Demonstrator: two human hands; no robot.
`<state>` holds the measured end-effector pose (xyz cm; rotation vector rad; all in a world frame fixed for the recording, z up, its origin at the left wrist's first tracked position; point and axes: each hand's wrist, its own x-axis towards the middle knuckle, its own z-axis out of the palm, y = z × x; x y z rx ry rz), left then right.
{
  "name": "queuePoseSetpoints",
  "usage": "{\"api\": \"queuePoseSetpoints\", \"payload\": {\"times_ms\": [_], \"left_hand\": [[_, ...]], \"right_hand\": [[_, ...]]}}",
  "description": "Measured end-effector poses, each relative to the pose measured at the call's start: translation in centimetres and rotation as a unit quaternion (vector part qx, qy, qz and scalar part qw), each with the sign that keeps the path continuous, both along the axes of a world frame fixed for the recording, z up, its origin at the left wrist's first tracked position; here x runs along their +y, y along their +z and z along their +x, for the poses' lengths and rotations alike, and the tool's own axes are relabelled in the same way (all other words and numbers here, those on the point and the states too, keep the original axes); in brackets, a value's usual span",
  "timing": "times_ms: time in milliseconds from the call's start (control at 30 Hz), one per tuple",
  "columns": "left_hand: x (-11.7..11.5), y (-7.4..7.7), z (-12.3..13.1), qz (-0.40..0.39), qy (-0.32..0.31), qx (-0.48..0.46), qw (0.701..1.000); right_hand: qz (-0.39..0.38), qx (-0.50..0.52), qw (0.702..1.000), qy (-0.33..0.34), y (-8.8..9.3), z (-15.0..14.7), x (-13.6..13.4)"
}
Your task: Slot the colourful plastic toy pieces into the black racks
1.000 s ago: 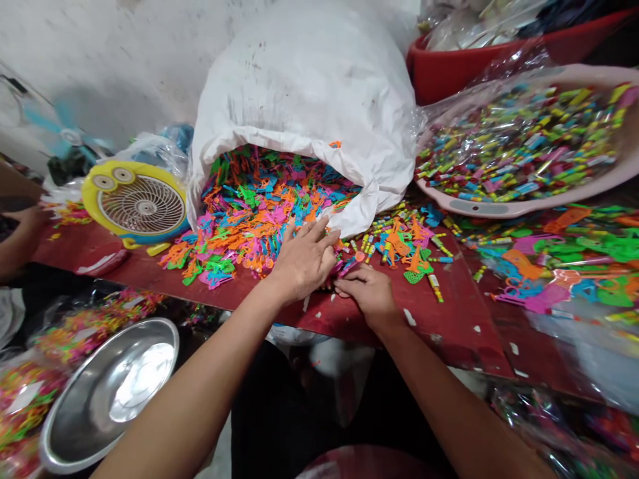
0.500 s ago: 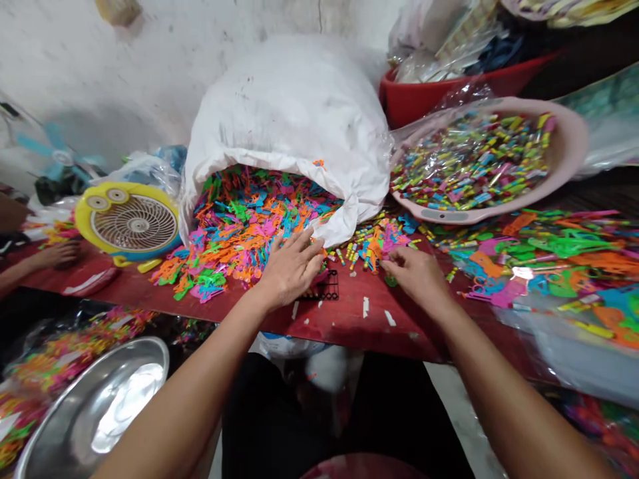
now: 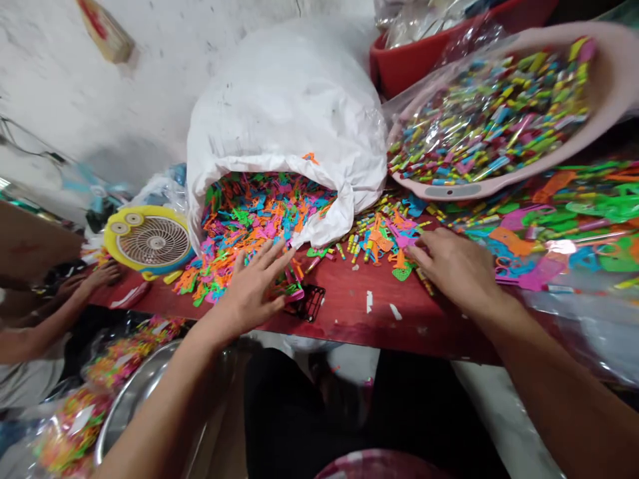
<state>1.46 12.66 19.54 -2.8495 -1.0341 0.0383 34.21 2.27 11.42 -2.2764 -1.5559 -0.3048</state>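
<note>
**Both hands at the spilled plastic pieces**

We note the left hand (image 3: 252, 289) palm down on the red counter (image 3: 359, 319). Its fingers (image 3: 272, 256) are spread wide, and their tips lie on the near edge of the bright plastic pieces (image 3: 239, 226) spilling from the mouth of the white sack (image 3: 284, 120). A black grid piece (image 3: 312, 303) lies just beside this hand, near the counter's front edge; we cannot tell whether the hand touches it.

The right hand (image 3: 456, 269) is palm down further right. Its fingers (image 3: 418, 253) are loosely together and point at a small heap of sticks and flat shapes (image 3: 379, 233). We cannot tell whether they pinch anything. A green mesh piece (image 3: 402, 271) lies just beside those fingertips.

Behind the right hand, a pink basin (image 3: 613, 83) lined with clear film holds many coloured sticks, and a red tub (image 3: 414, 63) stands behind it. At far left we record a yellow fan (image 3: 150, 241), another person's hand (image 3: 102, 274) on the counter, and a steel bowl (image 3: 124, 406) below the counter edge.
</note>
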Motion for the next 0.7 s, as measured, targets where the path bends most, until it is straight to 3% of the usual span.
{"api": "queuePoseSetpoints", "payload": {"times_ms": [133,233,367,467,700], "left_hand": [[-2.0,-1.9,0.8,0.101,0.132,-0.035,0.985],[-2.4,-3.6,1.5,0.133,0.167,-0.053,0.975],[-2.0,-4.2,1.4,0.121,0.151,-0.083,0.977],[-1.6,-3.9,0.8,0.111,0.134,-0.098,0.980],[0.5,-4.5,-1.9,0.098,0.018,-0.139,0.985]], "right_hand": [[0.105,0.063,0.987,0.108,-1.0,-3.7,-0.7],[0.078,0.116,0.963,0.231,-1.9,-8.5,0.1],[-0.011,0.124,0.941,0.314,-2.9,-13.5,2.2],[-0.045,0.105,0.936,0.332,-3.5,-15.0,3.2],[-0.008,0.051,0.937,0.345,-5.9,-15.9,2.0]]}}
